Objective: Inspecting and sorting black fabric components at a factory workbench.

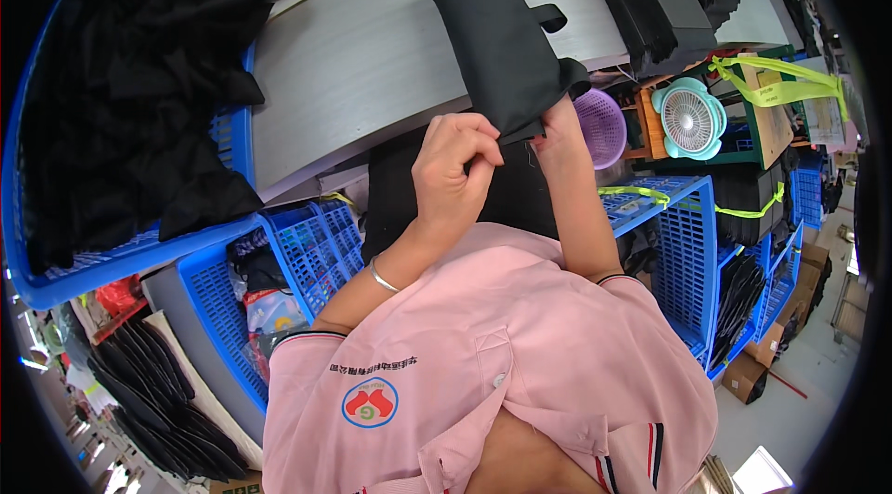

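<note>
A long black fabric pouch [497,39] with two strap loops on its right side stretches away from me over the grey table. My left hand [455,159] is closed, its fingertips pinching the pouch's near edge at the lower left corner. At the near right corner is my right hand [557,127], its fingers mostly hidden in or behind the black fabric, so their grip does not show. Between my forearms, dark cloth [520,192] shows below the table edge.
A blue crate [139,248] heaped with black fabric pieces [139,85] stands left of the grey table [348,66]. Stacked black panels [641,1] lie at the far right. Nearby are a purple basket [602,127], a teal fan [689,119] and another blue crate [683,262].
</note>
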A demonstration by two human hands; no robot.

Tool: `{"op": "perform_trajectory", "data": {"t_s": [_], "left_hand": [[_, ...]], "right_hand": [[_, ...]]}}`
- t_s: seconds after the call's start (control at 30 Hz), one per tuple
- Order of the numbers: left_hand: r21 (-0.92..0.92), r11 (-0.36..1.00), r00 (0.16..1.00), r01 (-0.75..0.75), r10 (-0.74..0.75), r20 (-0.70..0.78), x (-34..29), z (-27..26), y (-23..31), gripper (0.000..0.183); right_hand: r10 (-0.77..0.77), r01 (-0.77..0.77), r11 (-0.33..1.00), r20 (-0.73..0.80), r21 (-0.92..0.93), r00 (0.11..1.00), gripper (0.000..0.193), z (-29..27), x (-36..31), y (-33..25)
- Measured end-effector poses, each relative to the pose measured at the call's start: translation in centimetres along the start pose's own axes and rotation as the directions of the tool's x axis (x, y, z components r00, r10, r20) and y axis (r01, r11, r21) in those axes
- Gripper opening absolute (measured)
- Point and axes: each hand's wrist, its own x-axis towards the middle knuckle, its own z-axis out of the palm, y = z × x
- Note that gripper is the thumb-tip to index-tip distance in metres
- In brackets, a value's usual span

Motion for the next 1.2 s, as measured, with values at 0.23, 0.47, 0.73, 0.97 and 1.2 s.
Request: {"op": "perform_trajectory", "data": {"t_s": [0.23,0.47,0.73,0.97,1.2], "left_hand": [[-0.042,0.994,0.990,-0.102,0.105,0.089,-0.8,0.6,0.0,0.024],[0.039,0.996,0.985,0.076,-0.069,-0.158,-0.6,1.2,0.1,0.040],[-0.062,0.997,0.987,0.044,-0.053,-0.154,-0.1,1.3,0.1,0.034],[0.145,0.979,0.989,-0.140,0.147,-0.035,0.2,-0.3,0.8,0.029],[-0.096,0.995,0.976,-0.014,-0.007,-0.216,-0.4,0.5,0.6,0.037]], "right_hand": [[0.046,-0.045,0.998,-0.017,0.052,0.999,0.029,0.7,0.1,-0.2],[0.024,-0.027,0.998,0.057,0.055,0.998,0.029,0.9,-0.2,-0.4],[-0.037,-0.052,0.971,0.359,0.235,0.932,0.032,-0.1,-0.1,1.2],[-0.085,0.010,0.977,0.350,0.211,0.933,0.034,-0.3,-0.7,2.0],[-0.019,-0.072,0.968,0.358,0.239,0.933,0.031,-0.4,-0.7,1.7]]}}
